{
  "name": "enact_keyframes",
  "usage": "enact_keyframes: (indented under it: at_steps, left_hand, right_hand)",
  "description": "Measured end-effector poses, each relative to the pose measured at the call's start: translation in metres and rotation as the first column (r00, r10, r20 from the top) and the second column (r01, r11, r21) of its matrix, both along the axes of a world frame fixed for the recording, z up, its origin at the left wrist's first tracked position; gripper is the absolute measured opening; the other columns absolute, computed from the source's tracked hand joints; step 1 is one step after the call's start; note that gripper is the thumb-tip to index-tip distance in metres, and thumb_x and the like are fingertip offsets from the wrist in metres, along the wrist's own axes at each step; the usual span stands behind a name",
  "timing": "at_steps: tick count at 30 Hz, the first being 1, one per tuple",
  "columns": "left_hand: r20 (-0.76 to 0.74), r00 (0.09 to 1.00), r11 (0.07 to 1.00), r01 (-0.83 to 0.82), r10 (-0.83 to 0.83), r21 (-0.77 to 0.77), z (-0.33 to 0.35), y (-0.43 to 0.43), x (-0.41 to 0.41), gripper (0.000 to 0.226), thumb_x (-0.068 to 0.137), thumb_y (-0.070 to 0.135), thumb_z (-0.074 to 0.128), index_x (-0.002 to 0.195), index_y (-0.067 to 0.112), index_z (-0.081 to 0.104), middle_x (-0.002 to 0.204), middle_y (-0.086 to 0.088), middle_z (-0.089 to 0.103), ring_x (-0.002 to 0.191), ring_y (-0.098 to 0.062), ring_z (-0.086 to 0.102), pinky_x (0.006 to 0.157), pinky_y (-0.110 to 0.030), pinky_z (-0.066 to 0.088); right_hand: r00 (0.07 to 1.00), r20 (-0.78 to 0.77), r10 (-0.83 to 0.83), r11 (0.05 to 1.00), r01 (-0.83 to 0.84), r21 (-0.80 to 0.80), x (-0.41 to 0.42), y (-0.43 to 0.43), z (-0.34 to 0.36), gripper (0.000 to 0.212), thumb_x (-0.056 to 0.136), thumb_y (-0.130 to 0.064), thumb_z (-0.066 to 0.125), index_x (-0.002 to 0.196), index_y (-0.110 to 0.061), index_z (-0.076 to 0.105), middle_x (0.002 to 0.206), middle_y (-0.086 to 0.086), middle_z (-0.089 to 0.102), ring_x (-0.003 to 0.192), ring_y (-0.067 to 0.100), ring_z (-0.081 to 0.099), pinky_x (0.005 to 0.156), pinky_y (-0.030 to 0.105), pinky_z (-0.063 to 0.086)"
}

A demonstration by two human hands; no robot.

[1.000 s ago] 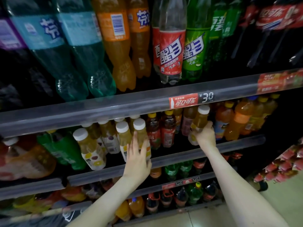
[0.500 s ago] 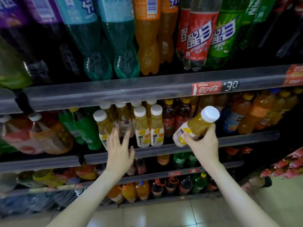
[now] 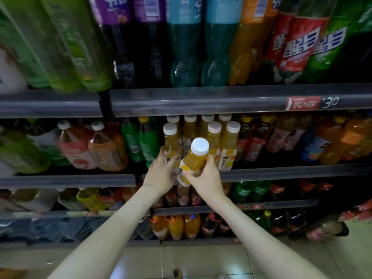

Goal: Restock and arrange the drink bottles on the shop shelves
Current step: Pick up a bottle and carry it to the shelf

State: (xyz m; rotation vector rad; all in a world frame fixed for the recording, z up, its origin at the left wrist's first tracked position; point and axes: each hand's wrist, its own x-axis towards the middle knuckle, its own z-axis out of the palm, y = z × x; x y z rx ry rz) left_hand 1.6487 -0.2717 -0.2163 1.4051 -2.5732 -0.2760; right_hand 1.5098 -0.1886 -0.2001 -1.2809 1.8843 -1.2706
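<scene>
- Two risks noted. First: the juice bottle is tilted, cap toward me, just in front of the standing row. Pushed in at this angle it could, I judge, topple a neighbour.
- Second: the shelf rail runs level with its base and could catch it.
- My right hand is wrapped round the bottle's lower body, with the cap free above the fingers.
- My left hand has its fingers spread and fairly straight. It rests against the front-left bottle and holds nothing.

Bare left hand, bare right hand, forearms bare to frame edge
</scene>
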Motion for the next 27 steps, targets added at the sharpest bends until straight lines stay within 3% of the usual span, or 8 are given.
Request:
enact_keyframes:
  at_steps: [7, 11, 15, 20, 22, 25, 27]
  left_hand:
    - [-0.040, 0.995, 0.989, 0.098, -0.094, 0.111, 0.002, -0.014, 0.020, 0.069, 0.096, 0.021, 0.047, 0.151, 0.034, 0.008, 0.159, -0.009, -0.009, 0.145, -0.033, 0.012, 0.106, -0.036, 0.036]
    - [-0.096, 0.990, 0.982, 0.113, -0.099, 0.152, 0.005, -0.012, 0.021, 0.068, 0.097, 0.015, 0.043, 0.152, 0.034, 0.007, 0.159, -0.010, -0.011, 0.138, -0.034, 0.030, 0.093, -0.031, 0.043]
    - [-0.171, 0.983, 0.967, 0.108, -0.069, 0.229, -0.004, -0.012, 0.014, 0.073, 0.096, 0.010, 0.042, 0.150, 0.038, 0.001, 0.158, -0.019, -0.007, 0.132, -0.038, 0.038, 0.094, -0.035, 0.044]
    - [-0.180, 0.983, 0.955, 0.095, -0.045, 0.282, -0.009, -0.017, 0.004, 0.073, 0.096, 0.010, 0.040, 0.149, 0.042, 0.002, 0.156, -0.026, -0.002, 0.104, -0.040, 0.057, 0.077, -0.031, 0.045]
    - [-0.178, 0.983, 0.963, 0.095, -0.050, 0.252, -0.010, -0.019, 0.002, 0.071, 0.096, 0.011, 0.039, 0.149, 0.042, 0.003, 0.155, -0.027, 0.003, 0.099, -0.040, 0.058, 0.077, -0.034, 0.048]
    - [-0.194, 0.979, 0.971, 0.110, -0.068, 0.214, -0.013, -0.020, -0.001, 0.068, 0.097, 0.014, 0.039, 0.150, 0.041, 0.005, 0.155, -0.028, 0.008, 0.107, -0.041, 0.055, 0.083, -0.038, 0.048]
    - [-0.199, 0.977, 0.972, 0.117, -0.076, 0.204, -0.014, -0.019, -0.003, 0.066, 0.098, 0.016, 0.039, 0.149, 0.042, 0.006, 0.155, -0.027, 0.008, 0.113, -0.042, 0.053, 0.084, -0.038, 0.047]
  right_hand:
    - [0.983, -0.004, -0.184, 0.982, 0.184, -0.049, 0.016, -0.029, -0.004, 0.060, 0.080, -0.024, 0.076, 0.124, -0.011, 0.039, 0.122, 0.007, 0.053, 0.114, 0.022, 0.054, 0.086, 0.025, 0.043]
    - [0.970, -0.100, -0.221, 0.975, 0.221, -0.010, 0.022, -0.050, -0.010, 0.060, 0.082, -0.024, 0.074, 0.127, -0.007, 0.037, 0.125, 0.012, 0.049, 0.117, 0.028, 0.051, 0.090, 0.032, 0.045]
    - [0.944, -0.217, -0.249, 0.960, 0.269, 0.070, 0.023, -0.062, -0.023, 0.057, 0.087, -0.028, 0.068, 0.128, -0.006, 0.035, 0.126, 0.015, 0.050, 0.113, 0.032, 0.054, 0.087, 0.042, 0.050]
    - [0.873, -0.411, -0.264, 0.928, 0.346, 0.138, 0.012, -0.067, -0.023, 0.051, 0.092, -0.020, 0.060, 0.133, -0.008, 0.032, 0.126, 0.015, 0.052, 0.113, 0.031, 0.055, 0.083, 0.041, 0.052]
    - [0.790, -0.573, -0.218, 0.958, 0.285, 0.029, 0.014, -0.063, -0.024, 0.064, 0.085, -0.009, 0.068, 0.135, -0.009, 0.029, 0.126, 0.019, 0.049, 0.113, 0.035, 0.052, 0.086, 0.043, 0.050]
    - [0.565, -0.794, -0.225, 0.970, 0.205, -0.130, 0.012, -0.062, -0.029, 0.085, 0.064, 0.001, 0.079, 0.134, -0.011, 0.034, 0.123, 0.029, 0.050, 0.103, 0.044, 0.055, 0.084, 0.051, 0.049]
    - [0.467, -0.864, -0.186, 0.974, 0.202, -0.100, 0.007, -0.064, -0.029, 0.094, 0.061, 0.000, 0.080, 0.140, -0.021, 0.035, 0.133, 0.027, 0.043, 0.111, 0.044, 0.052, 0.093, 0.056, 0.042]
